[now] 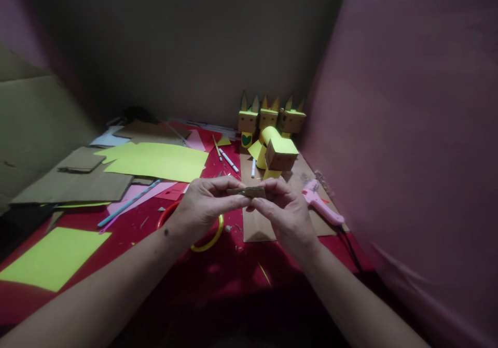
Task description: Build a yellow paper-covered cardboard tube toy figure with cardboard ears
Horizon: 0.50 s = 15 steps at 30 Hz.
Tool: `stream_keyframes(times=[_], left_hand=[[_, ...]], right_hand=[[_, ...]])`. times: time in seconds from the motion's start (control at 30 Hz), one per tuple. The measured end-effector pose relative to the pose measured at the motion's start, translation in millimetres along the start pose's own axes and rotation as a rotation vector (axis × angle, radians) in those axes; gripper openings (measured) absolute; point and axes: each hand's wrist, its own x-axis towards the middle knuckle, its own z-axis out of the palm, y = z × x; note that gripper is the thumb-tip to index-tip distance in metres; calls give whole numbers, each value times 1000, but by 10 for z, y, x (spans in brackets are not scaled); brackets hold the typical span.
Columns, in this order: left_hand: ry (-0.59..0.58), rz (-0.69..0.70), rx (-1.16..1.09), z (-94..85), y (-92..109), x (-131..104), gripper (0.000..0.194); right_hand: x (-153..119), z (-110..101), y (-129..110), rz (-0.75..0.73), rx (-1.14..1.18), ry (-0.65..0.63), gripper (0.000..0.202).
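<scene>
Between my two hands, above the table's middle, is a small piece of brown cardboard, seen nearly edge-on. My left hand pinches its left end between thumb and fingers. At the other end, my right hand grips it the same way. Just beyond the hands stands a cardboard box head with a yellow top on a yellow paper body, with a rolled yellow paper piece behind it. A pink hot glue gun lies right of my right hand.
Several box-headed figures with pointed ears stand at the back. A brown cardboard sheet lies under the work. Leftward are yellow paper sheets, stacked cardboard, a blue pencil and white sticks. A yellow ring handle shows below my left hand.
</scene>
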Motion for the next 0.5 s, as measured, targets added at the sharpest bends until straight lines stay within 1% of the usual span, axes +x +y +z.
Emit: stream_keyframes(times=[0.13, 0.23, 0.3, 0.4, 0.5], left_hand=[[58, -44, 19, 22, -32, -9, 9], [81, -63, 36, 1, -65, 11, 14], [59, -72, 45, -35, -85, 40, 14], [-16, -98, 27, -110, -108, 95, 16], [-43, -135, 16, -165, -110, 134, 21]], right_hand=[[19, -23, 54, 47, 24, 37, 11], [54, -22, 86, 93, 81, 66, 9], [84, -9, 97, 112, 115, 99, 9], [132, 10, 103, 154, 160, 148, 10], [177, 13, 104, 186, 185, 156, 11]])
